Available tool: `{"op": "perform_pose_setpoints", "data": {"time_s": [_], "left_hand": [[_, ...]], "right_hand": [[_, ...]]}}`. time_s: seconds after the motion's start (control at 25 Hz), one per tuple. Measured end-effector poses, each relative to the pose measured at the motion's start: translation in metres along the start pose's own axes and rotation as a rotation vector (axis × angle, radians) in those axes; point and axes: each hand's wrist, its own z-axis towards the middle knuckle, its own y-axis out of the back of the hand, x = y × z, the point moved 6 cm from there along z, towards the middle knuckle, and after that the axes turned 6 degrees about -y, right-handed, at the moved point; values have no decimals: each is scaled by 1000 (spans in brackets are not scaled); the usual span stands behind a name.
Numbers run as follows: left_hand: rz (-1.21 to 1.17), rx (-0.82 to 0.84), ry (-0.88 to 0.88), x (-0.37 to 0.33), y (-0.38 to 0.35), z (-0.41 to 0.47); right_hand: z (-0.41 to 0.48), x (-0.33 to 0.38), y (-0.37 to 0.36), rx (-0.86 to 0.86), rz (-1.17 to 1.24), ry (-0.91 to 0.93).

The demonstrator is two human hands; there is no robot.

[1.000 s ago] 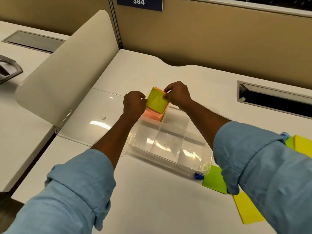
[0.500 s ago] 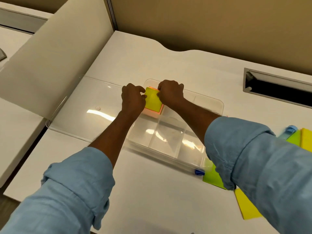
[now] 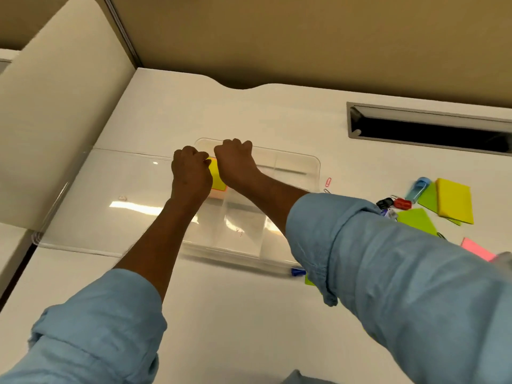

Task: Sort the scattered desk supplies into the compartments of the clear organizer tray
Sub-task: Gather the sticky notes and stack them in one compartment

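Note:
A clear organizer tray (image 3: 310,167) lies in the middle of the white desk, its open lid (image 3: 110,200) flat to the left. In its far left compartment sits a stack of sticky notes (image 3: 217,180), yellow on top of orange. My left hand (image 3: 191,173) and my right hand (image 3: 235,159) press on this stack from either side, fingers curled over its edges. Most of the stack is hidden by the hands. The other compartments look bare.
To the right of the tray lie yellow (image 3: 454,200), green (image 3: 417,221) and pink (image 3: 476,249) sticky notes, binder clips (image 3: 393,203), a pink paper clip (image 3: 328,182) and a blue item (image 3: 417,189). A cable slot (image 3: 432,131) opens at the back right. A beige divider panel (image 3: 55,112) stands left.
Both hands have lowered the yellow and orange stack from a tilted hold above the tray down into the far left compartment. The head camera has tipped down and right.

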Motion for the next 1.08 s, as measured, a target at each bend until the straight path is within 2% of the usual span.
{"op": "perform_pose_setpoints", "data": {"time_s": [0.12, 0.44, 0.68, 0.84, 1.08], "left_hand": [[3, -5, -26, -17, -1, -11], [-105, -26, -41, -88, -1, -57], [-231, -32, -174, -179, -15, -94], [-310, 41, -269, -252, -36, -107], [-356, 269, -365, -348, -79, -123]], "right_hand": [[-23, -15, 17, -86, 78, -54], [-109, -91, 29, -180, 228, -259], [-174, -168, 37, -208, 256, -424], [-219, -237, 40, -199, 207, -569], [-283, -337, 39, -138, 207, -775]]}}
